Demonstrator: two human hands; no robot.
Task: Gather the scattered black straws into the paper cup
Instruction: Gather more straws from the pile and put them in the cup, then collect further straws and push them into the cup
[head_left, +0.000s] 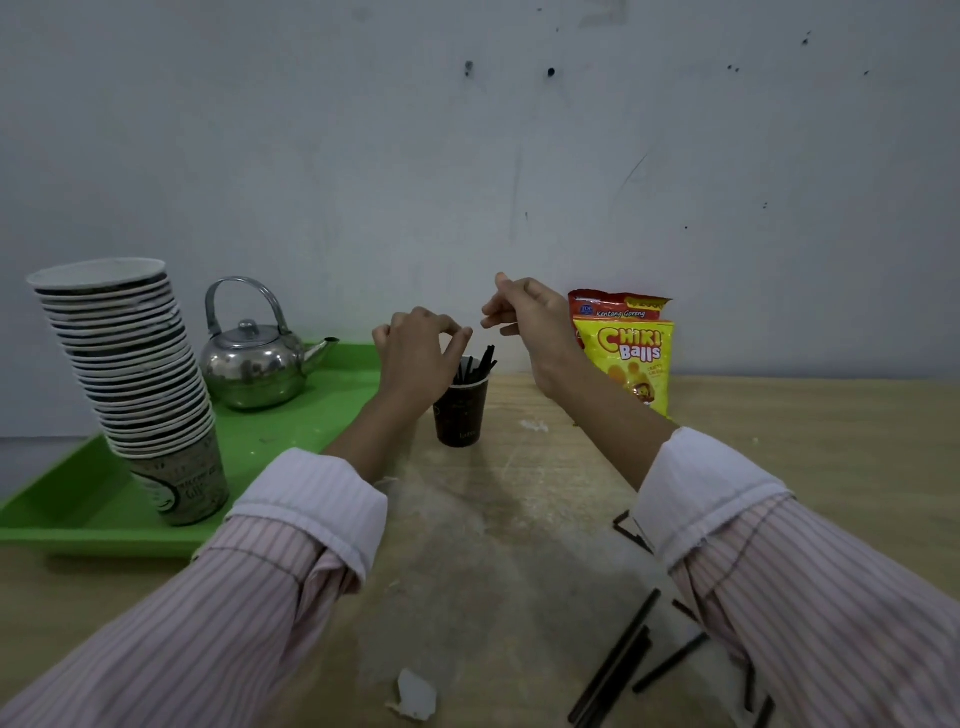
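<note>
A dark brown paper cup (462, 413) stands upright on the wooden table with several black straws (480, 361) sticking out of it. My left hand (415, 353) hovers just left of and above the cup's rim, thumb and forefinger pinched together with nothing visible between them. My right hand (524, 317) is raised above and right of the cup, fingers loosely curled and empty. Several loose black straws (623, 660) lie on the table at the bottom right, partly hidden under my right sleeve.
A green tray (291, 431) at the left holds a tall stack of paper cups (140, 384) and a steel kettle (254, 364). Two snack bags (628, 353) lean on the wall behind the cup. A paper scrap (415, 696) lies near the front edge.
</note>
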